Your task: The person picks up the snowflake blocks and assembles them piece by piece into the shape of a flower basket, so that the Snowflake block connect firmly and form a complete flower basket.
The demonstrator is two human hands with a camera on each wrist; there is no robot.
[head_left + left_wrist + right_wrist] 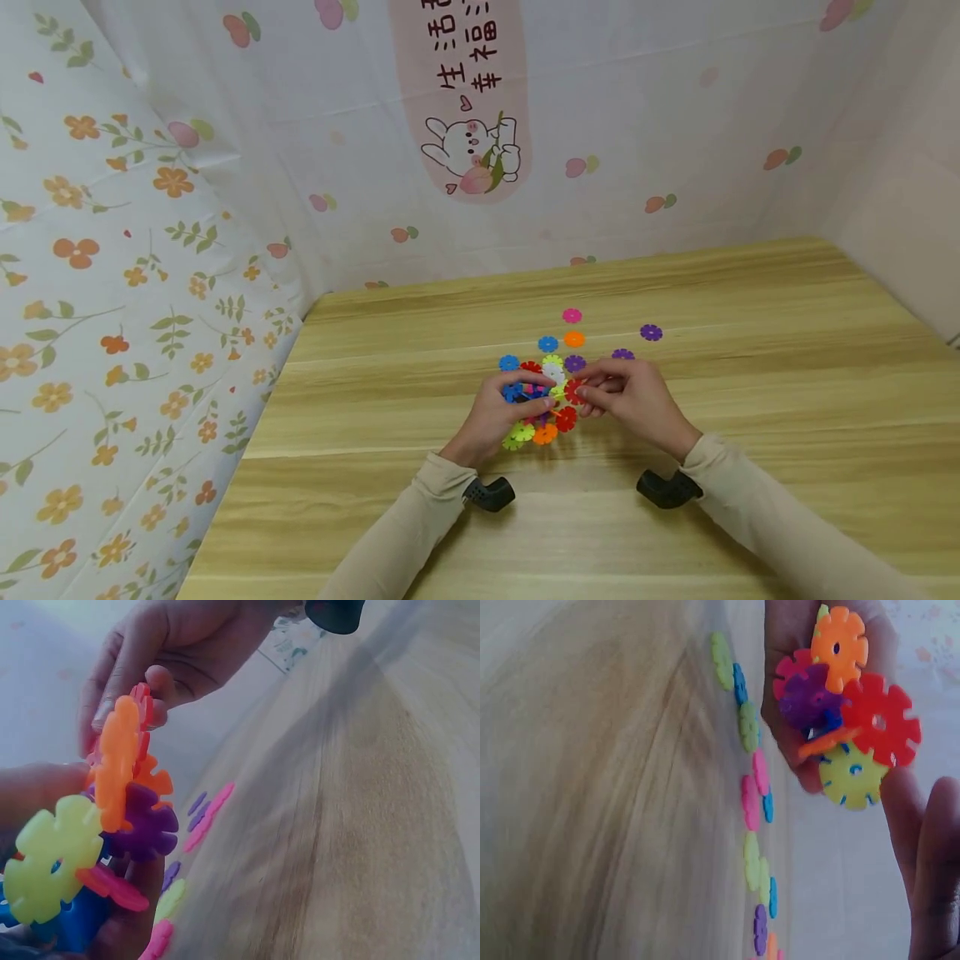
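My left hand (487, 421) grips a cluster of interlocking plastic flower discs, raised above the table. In the left wrist view it includes a yellow-green disc (56, 859), a purple disc (142, 825) and an orange disc (116, 765). Opposite, my right hand (637, 400) pinches a red flower disc (575, 392) between thumb and fingers at the cluster's right side. Seen from the right wrist, an orange disc (840, 649) and a yellow one (853, 776) stand out at different angles. Left fingers hide part of the cluster.
Loose discs lie flat on the wooden table (360, 483) behind the hands, among them a pink one (572, 316), an orange one (574, 339) and a purple one (651, 332). A printed cloth (300, 117) hangs along the table's far edge.
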